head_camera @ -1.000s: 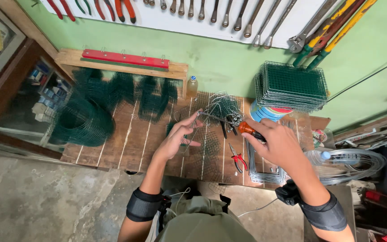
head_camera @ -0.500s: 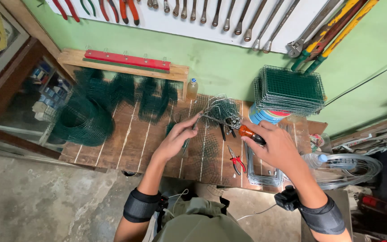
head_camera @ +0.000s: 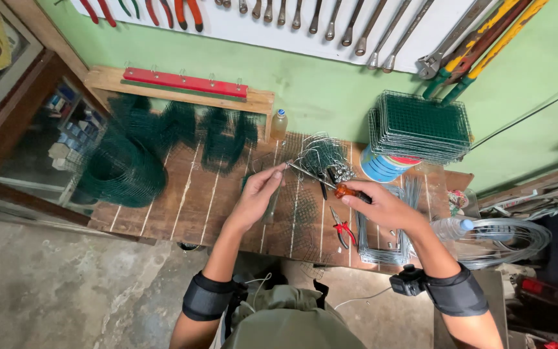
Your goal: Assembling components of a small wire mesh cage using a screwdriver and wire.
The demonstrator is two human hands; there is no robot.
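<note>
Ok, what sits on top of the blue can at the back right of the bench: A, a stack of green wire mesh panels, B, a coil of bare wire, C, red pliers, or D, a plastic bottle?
A: the stack of green wire mesh panels rests directly on the blue can.

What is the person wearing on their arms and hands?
Both hands are bare, with no gloves: left hand, right hand. Each arm has a wide black band, the left band and the right band. A small black device sits by the right band, and thin pale cables hang near the left.
</note>
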